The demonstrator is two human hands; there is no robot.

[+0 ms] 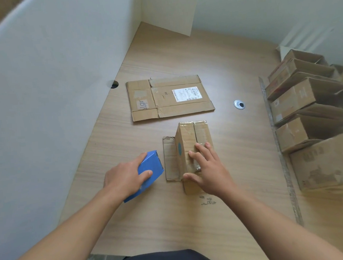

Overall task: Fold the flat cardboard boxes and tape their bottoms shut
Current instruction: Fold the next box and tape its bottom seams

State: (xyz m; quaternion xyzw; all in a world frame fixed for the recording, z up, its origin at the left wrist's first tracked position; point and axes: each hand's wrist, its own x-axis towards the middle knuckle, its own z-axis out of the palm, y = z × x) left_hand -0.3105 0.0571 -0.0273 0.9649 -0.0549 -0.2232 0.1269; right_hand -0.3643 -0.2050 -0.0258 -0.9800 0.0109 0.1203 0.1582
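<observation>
Head view: the right hand (208, 172) lies flat, fingers spread, on the upturned box (189, 140) in the middle of the table (173, 221); the left hand (125, 177) grips the blue tape dispenser (150, 170) just beside it. Uneven pressure could tip the narrow box, or leave the tape lifting so the seam reopens.

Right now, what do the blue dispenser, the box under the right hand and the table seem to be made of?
Dispenser: probably plastic, matte, judging by its even blue colour and smooth faces. Box: brown cardboard, dull and creased; a shiny strip of clear tape runs along its seam. Table: pale wood grain, likely laminate, though solid wood cannot be excluded.
</observation>
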